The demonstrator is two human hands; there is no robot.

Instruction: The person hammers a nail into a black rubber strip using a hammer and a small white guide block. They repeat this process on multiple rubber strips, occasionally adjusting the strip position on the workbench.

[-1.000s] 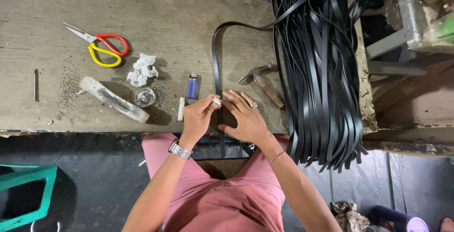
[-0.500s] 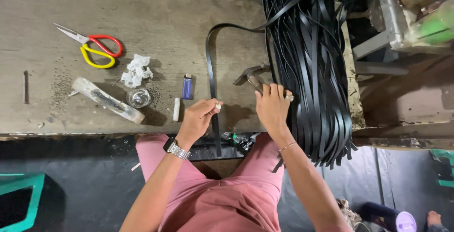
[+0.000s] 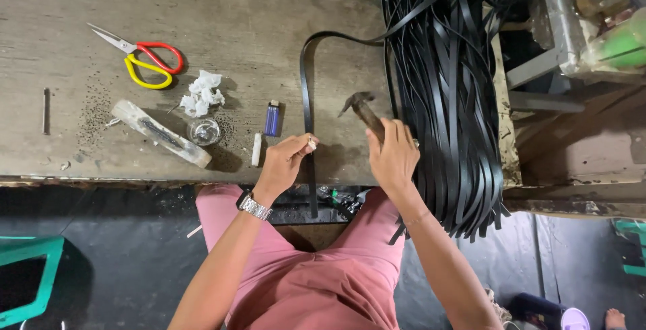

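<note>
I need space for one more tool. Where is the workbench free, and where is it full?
Free: the bare wood above the scissors, stretching right to the curved black strap. Crowded: the patch around the lighter and small glass dish, and the right side under the strap pile.

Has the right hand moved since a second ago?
Yes. The right hand left the black strap and went right to the hammer, which it now grips, judged against the blue lighter.

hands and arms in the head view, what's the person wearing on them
Both arms are bare, with no sleeves in view. The left hand has a silver metal-link wristwatch at the wrist. The right hand has a thin bracelet at its wrist. No gloves on either.
</note>
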